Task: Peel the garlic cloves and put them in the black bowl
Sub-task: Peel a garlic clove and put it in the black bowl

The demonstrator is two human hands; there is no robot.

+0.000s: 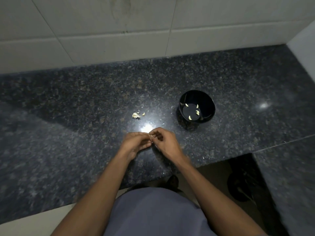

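- Dark speckled granite counter [85, 99] runs under a pale tiled wall [102, 31], seen from above by a person standing at its near edge.
- Both hands meet just above the counter, close to the body. The left hand [136, 142] and right hand [164, 140] have their fingers curled inward toward each other, fingertips touching around a small pale clove [151, 136], barely visible between them.
- Both hands appear to pinch this clove; which fingers pull at the skin is too small to tell.
- Forearms angle in from below and form a V, wrists raised off the stone.
- Beyond and to the right of the right hand sits the black bowl [207, 101], upright, with about five peeled cloves [190, 117] inside.
- Beyond and slightly left of the left hand lies a small garlic cluster [135, 115] with a loose bit beside it, well apart from the bowl.
- Skin flakes [163, 124] dot the stone near the hands.
- Judged step: peeling is mid-way on this clove. Next, the bared clove needs carrying forward and right, to be dropped into the bowl.
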